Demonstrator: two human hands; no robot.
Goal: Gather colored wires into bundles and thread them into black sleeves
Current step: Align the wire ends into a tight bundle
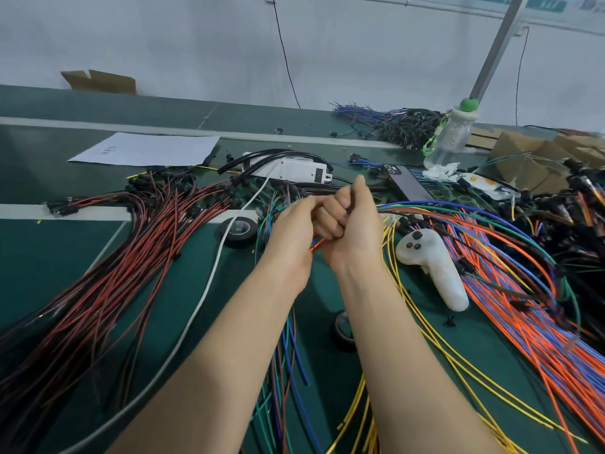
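Observation:
My left hand (292, 228) and my right hand (352, 226) meet above the middle of the green table, fingers curled round one bundle of colored wires (458, 208). The bundle arcs out to the right from my right fist in blue, green, orange and brown strands; short ends (316, 244) poke out under my hands. Black sleeves (268, 157) lie just behind my hands, by a white box (294, 170). Loose blue, green and brown wires (288, 355) trail between my forearms.
A large fan of red and black wires (114, 273) covers the left. Orange and blue wires (540, 322) and yellow wires (442, 348) fill the right. A white controller (435, 267), two tape rolls (237, 229), a phone (411, 188), a bottle (453, 136) and paper (147, 149) lie around.

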